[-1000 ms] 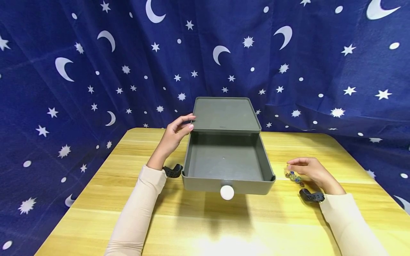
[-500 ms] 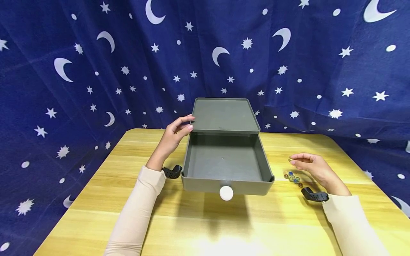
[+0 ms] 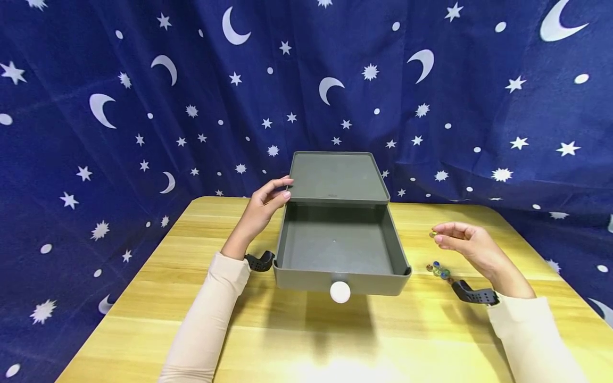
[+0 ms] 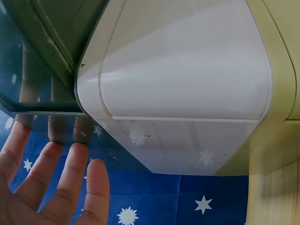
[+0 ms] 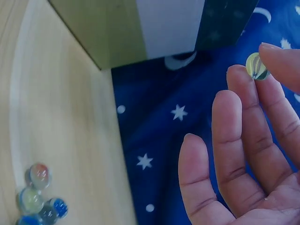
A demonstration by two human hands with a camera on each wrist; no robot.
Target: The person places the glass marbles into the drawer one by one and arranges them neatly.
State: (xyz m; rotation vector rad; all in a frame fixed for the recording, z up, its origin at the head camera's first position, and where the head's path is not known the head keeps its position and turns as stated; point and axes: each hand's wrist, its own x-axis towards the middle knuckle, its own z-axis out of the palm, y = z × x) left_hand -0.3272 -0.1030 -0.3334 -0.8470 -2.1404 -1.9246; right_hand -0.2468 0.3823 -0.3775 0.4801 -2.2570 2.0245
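Note:
A small drawer cabinet stands mid-table, its dark grey-green top towards the back. Its top drawer, with a white round knob, is pulled out; no contents show inside. My left hand rests against the left side of the cabinet top, fingers fairly straight in the left wrist view. Off to the right, my right hand pinches a clear yellow-green glass marble between thumb and fingertips, raised above the table. Several loose marbles lie on the table near that wrist.
The wood-grain table ends at a blue curtain with moons and stars. Below the top, the cabinet has a white section and a yellow-green one. The drawer overhangs the table at the front.
My right hand has risen from the cluster of marbles, moving slightly back and right with one marble between its fingers. My left hand stays on the cabinet. The head view has tilted slightly.

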